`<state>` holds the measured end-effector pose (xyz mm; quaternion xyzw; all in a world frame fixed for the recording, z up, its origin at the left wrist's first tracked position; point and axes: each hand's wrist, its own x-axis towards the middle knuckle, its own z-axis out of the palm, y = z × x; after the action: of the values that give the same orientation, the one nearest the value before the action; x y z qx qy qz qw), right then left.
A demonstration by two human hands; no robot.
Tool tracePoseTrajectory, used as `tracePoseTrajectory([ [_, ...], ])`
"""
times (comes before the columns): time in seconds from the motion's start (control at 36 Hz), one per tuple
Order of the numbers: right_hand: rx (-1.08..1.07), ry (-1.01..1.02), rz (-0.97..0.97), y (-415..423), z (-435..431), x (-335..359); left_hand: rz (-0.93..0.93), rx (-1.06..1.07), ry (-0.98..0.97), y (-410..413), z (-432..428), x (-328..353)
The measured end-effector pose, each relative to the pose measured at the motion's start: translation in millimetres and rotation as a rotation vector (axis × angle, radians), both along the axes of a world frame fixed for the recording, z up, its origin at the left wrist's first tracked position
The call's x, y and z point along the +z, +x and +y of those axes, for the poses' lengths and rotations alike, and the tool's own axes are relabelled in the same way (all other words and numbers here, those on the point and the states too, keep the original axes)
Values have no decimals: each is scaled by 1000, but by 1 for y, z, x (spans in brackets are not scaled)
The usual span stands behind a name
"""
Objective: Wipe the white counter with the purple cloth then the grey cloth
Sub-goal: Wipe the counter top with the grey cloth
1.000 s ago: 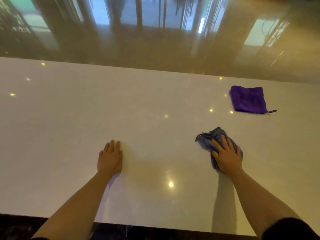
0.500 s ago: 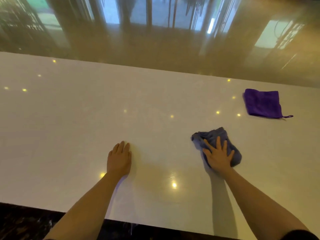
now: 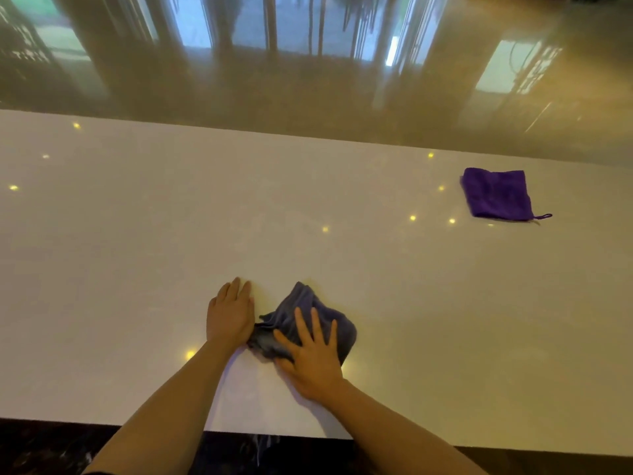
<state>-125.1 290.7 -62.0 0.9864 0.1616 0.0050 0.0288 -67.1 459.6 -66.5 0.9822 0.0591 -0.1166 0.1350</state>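
A person's right hand (image 3: 313,363) presses the bunched grey cloth (image 3: 305,320) flat on the white worktop (image 3: 137,252), fingers spread, not clenched. The left hand (image 3: 230,315) lies open just beside it, touching its edge. Even pressure would probably keep the cloth from bunching further. The purple cloth (image 3: 496,193) rests well apart, far right; nothing blocks the wipe.

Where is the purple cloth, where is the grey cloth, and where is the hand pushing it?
purple cloth (image 3: 496,193): head view, middle of the flat square.
grey cloth (image 3: 294,310): head view, bunched part above the fingers.
right hand (image 3: 313,361): head view, back of the hand.
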Motion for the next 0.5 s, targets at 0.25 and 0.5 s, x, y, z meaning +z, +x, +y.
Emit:
tracePoseTrajectory([
  [0.25, 22, -75, 134, -3, -14, 9, 13, -31, -9, -5, 0, 3],
  [0.5, -46, 52, 94, -17, -81, 10, 3, -46, 25, -17, -2, 4],
])
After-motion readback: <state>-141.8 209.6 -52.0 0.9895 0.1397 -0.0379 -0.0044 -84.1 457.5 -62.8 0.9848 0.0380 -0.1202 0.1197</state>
